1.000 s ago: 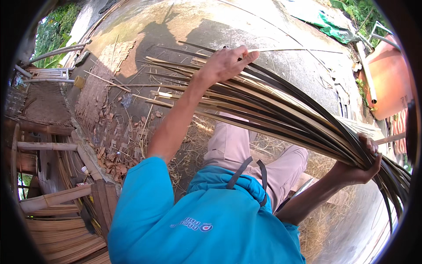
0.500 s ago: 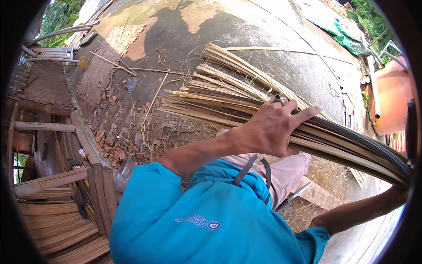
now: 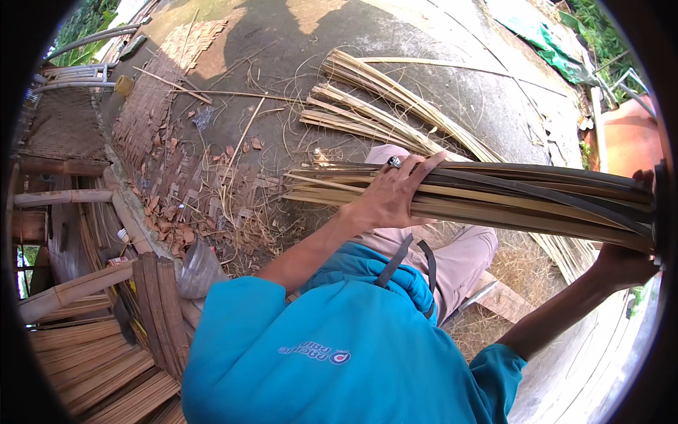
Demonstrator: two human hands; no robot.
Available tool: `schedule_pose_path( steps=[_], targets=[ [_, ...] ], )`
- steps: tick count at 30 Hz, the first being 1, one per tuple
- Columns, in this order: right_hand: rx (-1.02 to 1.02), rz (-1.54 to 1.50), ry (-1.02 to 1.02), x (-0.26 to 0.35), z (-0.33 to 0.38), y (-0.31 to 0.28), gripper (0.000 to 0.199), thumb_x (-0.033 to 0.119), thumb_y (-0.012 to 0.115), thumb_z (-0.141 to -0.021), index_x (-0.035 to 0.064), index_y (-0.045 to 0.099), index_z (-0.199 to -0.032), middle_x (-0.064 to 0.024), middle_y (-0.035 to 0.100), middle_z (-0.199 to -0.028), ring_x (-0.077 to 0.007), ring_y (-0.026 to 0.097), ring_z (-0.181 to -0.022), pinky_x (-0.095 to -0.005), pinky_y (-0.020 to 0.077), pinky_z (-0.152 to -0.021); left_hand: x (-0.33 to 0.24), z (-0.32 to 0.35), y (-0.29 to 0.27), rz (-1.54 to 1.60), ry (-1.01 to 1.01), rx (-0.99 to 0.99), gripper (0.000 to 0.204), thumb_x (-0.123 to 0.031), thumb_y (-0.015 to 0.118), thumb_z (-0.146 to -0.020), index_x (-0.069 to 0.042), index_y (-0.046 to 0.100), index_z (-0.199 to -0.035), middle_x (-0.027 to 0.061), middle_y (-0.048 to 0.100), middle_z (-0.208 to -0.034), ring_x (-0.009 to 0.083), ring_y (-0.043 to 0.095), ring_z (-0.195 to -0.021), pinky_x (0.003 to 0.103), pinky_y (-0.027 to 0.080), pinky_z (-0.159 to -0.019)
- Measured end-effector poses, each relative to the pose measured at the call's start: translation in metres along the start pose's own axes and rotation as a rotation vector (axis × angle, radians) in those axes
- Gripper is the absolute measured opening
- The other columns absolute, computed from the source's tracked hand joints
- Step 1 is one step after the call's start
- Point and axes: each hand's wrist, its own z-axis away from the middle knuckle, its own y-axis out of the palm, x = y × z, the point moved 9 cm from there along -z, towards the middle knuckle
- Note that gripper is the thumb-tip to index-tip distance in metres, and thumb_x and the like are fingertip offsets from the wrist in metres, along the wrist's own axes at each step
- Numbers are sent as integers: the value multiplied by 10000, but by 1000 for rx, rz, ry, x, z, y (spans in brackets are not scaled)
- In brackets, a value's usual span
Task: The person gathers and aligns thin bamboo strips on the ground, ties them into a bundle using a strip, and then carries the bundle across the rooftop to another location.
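A thick bundle of bamboo strips (image 3: 508, 201), tan with several dark ones along the top, lies across in front of me above my lap. My left hand (image 3: 392, 194), with a ring on one finger, is wrapped over the bundle toward its left end. At the far right end my right hand (image 3: 625, 267) grips the bundle from below, partly lost in the dark rim of the picture. The strips' left tips fan out a little past my left hand.
More bamboo strip bundles (image 3: 395, 106) lie on the ground ahead. A knife (image 3: 474, 300) rests by my leg on a flat board (image 3: 505, 300). Bamboo slats (image 3: 99, 360) and a bamboo frame stand at left, near dry leaves (image 3: 169, 230). An orange container (image 3: 628, 138) is at right.
My left hand has moved left and slightly down along with the bundle. The bundle has swung from a slant to nearly level, its right end rising. My right hand has come up.
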Motion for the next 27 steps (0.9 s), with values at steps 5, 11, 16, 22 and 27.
schedule_pose_path(
  steps=[5,11,16,22,27],
  targets=[
    [-279,-172,108,-21,37,1,364,229,558,-953,-25,470,-1198,-166,516,-1089,-271,532,-1000,-424,461,-956,27,23,19,106,44,-47,1062,-280,861,-667,-148,276,-1544,165,550,-1182,371,586,-1071,468,518,-847],
    [-327,-243,109,-22,36,-94,334,210,589,-919,-5,470,-1144,-114,510,-1015,-219,531,-890,-375,463,-873,10,11,25,106,72,32,1038,-274,867,-639,-161,337,-1525,175,599,-1059,357,632,-898,447,534,-768],
    [-498,-225,-10,17,49,-152,295,173,574,-920,-27,477,-1114,-142,536,-957,-212,566,-840,-383,507,-820,-55,-16,8,183,114,233,1137,-382,896,-637,-162,269,-1560,202,570,-1238,385,606,-1092,469,523,-892],
    [-764,-429,88,-52,115,-199,169,143,586,-907,53,468,-988,-69,554,-862,-165,560,-719,-329,508,-663,35,57,-19,-164,-220,628,1416,-576,914,-492,-78,159,-1581,225,312,-1556,402,338,-1406,520,294,-1155],
    [-1029,-423,145,-100,205,-252,189,117,590,-894,51,450,-1002,-57,554,-829,-140,561,-678,-289,536,-610,25,66,-29,-307,-36,560,1366,-498,941,-488,-44,226,-1560,254,427,-1468,425,442,-1319,483,385,-1084]
  ],
)
